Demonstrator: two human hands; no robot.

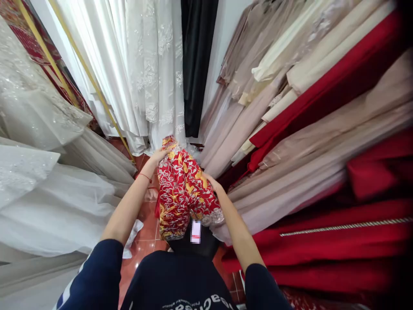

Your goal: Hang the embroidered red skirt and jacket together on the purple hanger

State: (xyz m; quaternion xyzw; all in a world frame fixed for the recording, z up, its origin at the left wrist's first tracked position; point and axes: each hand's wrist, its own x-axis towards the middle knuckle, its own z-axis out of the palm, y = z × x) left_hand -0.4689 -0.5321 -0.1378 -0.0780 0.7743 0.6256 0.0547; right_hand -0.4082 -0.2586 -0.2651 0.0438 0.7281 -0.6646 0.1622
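A red garment [174,185] with gold and silver embroidery hangs bunched in front of my body, between both arms. My left hand [160,154] grips its upper left edge, the fingers lying over the cloth. At its right side my right hand [211,181] holds the fabric, with the fingertips partly hidden by it. A red tassel [157,206] dangles along the garment's left edge. Below the cloth, a white tag [195,231] with a red stripe shows against dark fabric; its print is blurred out.
White gowns [155,64] and a black garment [198,64] hang ahead. Pale dresses [251,129] and red gowns [322,94] crowd the right. Sheer white skirts [64,206] fill the left, near yellow poles [93,82]. Glossy red tiles [145,249] cover the floor.
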